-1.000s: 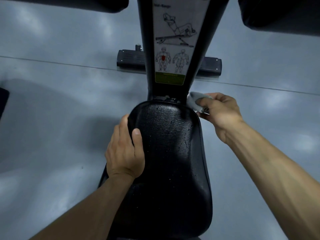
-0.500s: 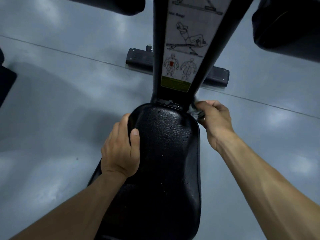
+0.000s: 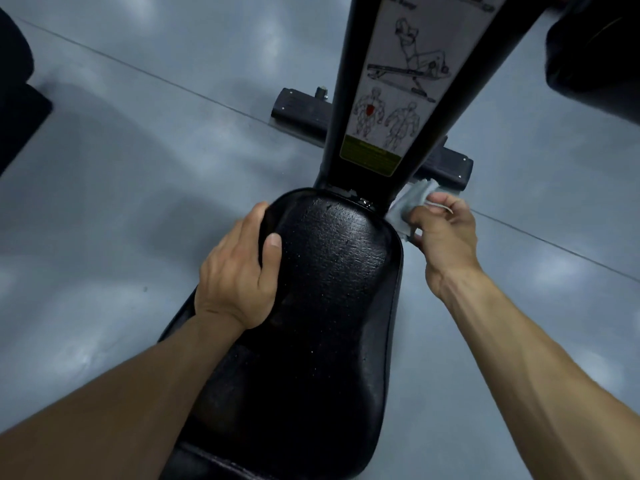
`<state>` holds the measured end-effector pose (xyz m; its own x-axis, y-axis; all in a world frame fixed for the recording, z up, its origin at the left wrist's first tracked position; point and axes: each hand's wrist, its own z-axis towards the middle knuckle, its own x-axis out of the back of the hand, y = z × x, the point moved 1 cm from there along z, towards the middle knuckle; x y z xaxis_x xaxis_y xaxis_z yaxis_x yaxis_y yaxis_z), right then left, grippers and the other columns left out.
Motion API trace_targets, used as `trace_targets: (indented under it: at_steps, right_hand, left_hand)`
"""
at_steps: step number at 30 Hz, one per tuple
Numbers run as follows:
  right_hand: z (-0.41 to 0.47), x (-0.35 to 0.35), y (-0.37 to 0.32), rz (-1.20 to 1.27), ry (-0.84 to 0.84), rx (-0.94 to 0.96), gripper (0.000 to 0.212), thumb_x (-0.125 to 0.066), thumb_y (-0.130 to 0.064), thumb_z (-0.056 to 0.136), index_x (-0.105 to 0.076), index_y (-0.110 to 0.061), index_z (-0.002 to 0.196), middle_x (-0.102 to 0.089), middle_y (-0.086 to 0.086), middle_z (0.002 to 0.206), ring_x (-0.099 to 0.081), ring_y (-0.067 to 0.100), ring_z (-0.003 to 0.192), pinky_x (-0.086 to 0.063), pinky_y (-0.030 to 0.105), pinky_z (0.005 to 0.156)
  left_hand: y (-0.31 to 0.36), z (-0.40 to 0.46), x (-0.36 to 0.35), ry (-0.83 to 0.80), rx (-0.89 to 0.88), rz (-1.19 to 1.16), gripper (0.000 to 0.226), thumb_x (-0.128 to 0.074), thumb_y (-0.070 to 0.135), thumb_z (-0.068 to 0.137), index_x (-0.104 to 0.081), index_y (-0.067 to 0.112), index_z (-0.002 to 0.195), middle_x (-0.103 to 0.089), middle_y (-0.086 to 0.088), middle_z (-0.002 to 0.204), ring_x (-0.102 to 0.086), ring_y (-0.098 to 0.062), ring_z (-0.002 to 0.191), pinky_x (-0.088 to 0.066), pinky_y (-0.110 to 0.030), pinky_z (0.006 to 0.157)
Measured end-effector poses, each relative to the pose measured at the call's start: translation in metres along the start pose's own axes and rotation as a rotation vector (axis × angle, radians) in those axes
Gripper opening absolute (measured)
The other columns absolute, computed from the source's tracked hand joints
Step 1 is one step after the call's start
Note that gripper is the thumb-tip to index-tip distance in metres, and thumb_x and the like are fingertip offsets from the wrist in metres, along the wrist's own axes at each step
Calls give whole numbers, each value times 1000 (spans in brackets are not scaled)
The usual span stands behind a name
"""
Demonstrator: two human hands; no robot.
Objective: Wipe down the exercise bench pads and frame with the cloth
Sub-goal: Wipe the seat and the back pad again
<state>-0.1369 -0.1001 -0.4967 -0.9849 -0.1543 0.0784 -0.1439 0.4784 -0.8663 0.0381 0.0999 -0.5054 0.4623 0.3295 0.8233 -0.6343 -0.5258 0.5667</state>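
**Cloth at the right corner of the bench pad**

The grey cloth (image 3: pixel 410 207) sits bunched in the right hand (image 3: pixel 441 237), whose grip is clenched round it, fingers curled and thumb pinching the fabric. The cloth presses against the far right corner of the black bench pad (image 3: pixel 325 306), just where the pad meets the dark frame post (image 3: pixel 337 109) rising away from the grip (the exact contact point is partly hidden behind the fabric).

Across the pad from that grip, the left hand (image 3: pixel 239 275) grasps the pad's left edge: its thumb (image 3: pixel 272 256) lies on the top surface and its fingers wrap over the side, out of sight. The pad's surface between the two hands looks textured and speckled with small pale dots.

Beyond the right grip, on the post's face, is a white instruction label (image 3: pixel 401 84) with drawn figures and a green strip at its lower end. Farther out still, the frame's foot bar (image 3: pixel 304 110) rests flat on the grey floor (image 3: pixel 138 168), crossing behind the post. A dark padded shape (image 3: pixel 595 53) fills the top right corner, and another dark shape (image 3: pixel 17 95) sits at the left edge.
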Motion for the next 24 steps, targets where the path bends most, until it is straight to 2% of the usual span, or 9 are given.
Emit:
trace_targets:
  at_steps: [2,5,9,14,18,21,24]
  right_hand:
    - [0,0,3,-44,-9,-28,49,-69,-4,73,-55,-20,117,-61,-1,87,-61,13,72,-52,30,65]
    - [4,-6,3,47,-46,-129,45,-63,2,75,-57,-15,116,-62,0,84,-59,11,61,-49,25,55]
    - [10,-14,-5,136,-135,-156,58,-59,5,74,-62,-10,130,-72,7,100,-67,15,74,-53,24,59]
    - [5,-12,-19,197,-169,-192,47,-56,7,80,-67,-14,120,-72,1,89,-67,12,71,-57,24,68]
    - [-2,-14,-47,414,-190,-135,36,-49,9,85,-67,-17,102,-65,-1,80,-60,8,66,-55,23,77]
    - [-10,-18,-38,308,-177,-109,42,-52,11,82,-64,-15,113,-68,5,94,-66,16,86,-58,32,84]
    - [-17,-24,-30,199,-127,-203,58,-56,12,80,-57,-9,133,-66,10,102,-65,23,91,-60,27,69]
  left_hand:
    - [0,0,0,3,18,-2,61,-20,51,104,-36,21,154,-51,3,147,-53,-23,125,-45,-41,95]
    - [0,0,0,7,27,-6,61,-19,52,103,-35,23,155,-49,4,149,-51,-22,127,-43,-41,98]
    - [-1,1,0,-1,4,-6,60,-20,51,103,-37,23,153,-52,3,146,-52,-23,125,-43,-41,95]
    - [0,1,0,-1,9,-14,60,-19,52,103,-37,23,153,-52,4,144,-53,-23,122,-44,-42,91]
    - [0,0,0,4,1,-28,61,-18,52,104,-39,21,151,-55,1,141,-56,-26,121,-47,-43,92]
    - [-1,0,-1,9,-14,-29,58,-21,50,105,-40,20,150,-57,0,137,-58,-28,114,-48,-43,86]
    - [-1,1,-1,22,-23,-20,55,-22,48,106,-42,19,149,-58,0,131,-58,-27,109,-46,-41,80]
